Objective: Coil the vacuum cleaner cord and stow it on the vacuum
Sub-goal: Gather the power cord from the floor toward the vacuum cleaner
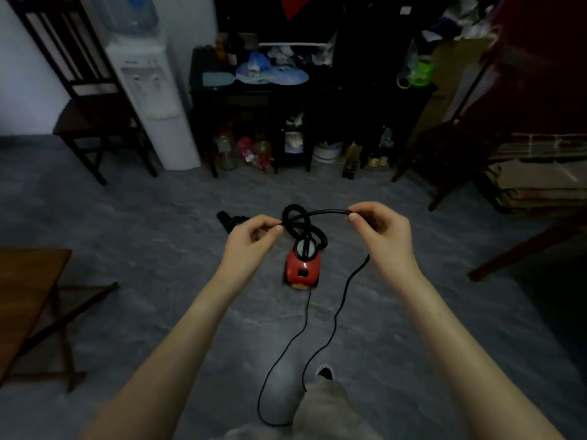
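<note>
pinching a stretch of cord (320, 213) between them, the left hand (254, 236) and right hand (378, 230) are both clamping on it above the red vacuum (301, 268) on the floor (158, 217). most of the cord is trailing loose toward the person's feet, so coiling is barely beginning and stowing is not yet done.

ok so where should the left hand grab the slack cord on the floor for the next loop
Take the cord on the strand hanging below the right hand, coming from the left with a pinch grip across it. That strand is off the floor and leads to the slack loop by the foot. The left hand would first have to pass its pinched coils across.
</note>
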Demonstrator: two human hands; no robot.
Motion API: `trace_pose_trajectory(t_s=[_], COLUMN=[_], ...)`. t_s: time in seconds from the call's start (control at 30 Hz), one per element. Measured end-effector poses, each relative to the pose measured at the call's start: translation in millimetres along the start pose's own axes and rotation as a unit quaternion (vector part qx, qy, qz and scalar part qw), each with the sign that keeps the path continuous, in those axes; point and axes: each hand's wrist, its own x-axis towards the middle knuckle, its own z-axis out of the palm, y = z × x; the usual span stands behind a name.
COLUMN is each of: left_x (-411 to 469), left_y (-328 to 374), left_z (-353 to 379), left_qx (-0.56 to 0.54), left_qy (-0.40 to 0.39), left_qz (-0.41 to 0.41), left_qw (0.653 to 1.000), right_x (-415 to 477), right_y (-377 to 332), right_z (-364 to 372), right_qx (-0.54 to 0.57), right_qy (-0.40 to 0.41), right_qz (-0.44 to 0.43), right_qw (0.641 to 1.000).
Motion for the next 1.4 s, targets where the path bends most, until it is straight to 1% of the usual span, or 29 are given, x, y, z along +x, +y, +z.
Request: trace_pose_trajectory(t_s=[0.1,0.23,0.37,0.5,0.63,0.8,0.9,1.0,1.1,1.23,1.33,1.4], left_x=[39.5,92.9,141.7,170.7,180.6,183.1,178.4,174.7,171.6,167.4,170.8,175.1], left_y=[18.6,43.1,63.3,70.7,40.6,-42.0,-105.2,-182.8,-271.7,-391.5,-474.2,-530.6], left_z=[27.7,49.7,53.2,46.0,33.8,31.3,42.4,62.8,92.8,139.1,173.3,193.9], left_qx=[-0.012,-0.007,-0.014,-0.028,-0.011,0.028,0.024,0.025,0.013,0.005,-0.026,-0.067], left_qy=[0.024,0.05,0.046,0.034,-0.008,-0.058,-0.079,-0.104,-0.156,-0.216,-0.201,-0.185], left_qz=[-0.003,0.005,0.03,0.05,0.046,0.03,0.008,-0.005,-0.003,0.0,0.009,0.005], left_qw=[1.0,0.999,0.998,0.998,0.999,0.997,0.997,0.994,0.988,0.976,0.979,0.98], right_x=[60.9,134.0,187.0,202.9,180.3,139.4,122.0,106.0,89.0,73.3,72.0,71.9], right_y=[5.8,1.1,-13.0,-20.9,5.2,81.9,142.9,221.6,311.7,433.3,523.8,585.5], right_z=[-24.1,-45.4,-54.0,-50.8,-23.7,31.6,63.6,94.4,121.1,157.7,188.2,210.5], right_qx=[-0.003,-0.028,-0.024,-0.015,-0.01,0.016,0.024,0.037,0.038,0.048,0.033,-0.002], right_qy=[-0.029,-0.045,-0.029,0.005,0.04,0.064,0.063,0.052,0.035,0.02,-0.001,-0.011], right_qz=[-0.024,-0.068,-0.103,-0.109,-0.058,0.024,0.048,0.066,0.073,0.055,0.018,-0.014], right_qw=[0.999,0.996,0.994,0.994,0.997,0.998,0.997,0.996,0.996,0.997,0.999,1.0])
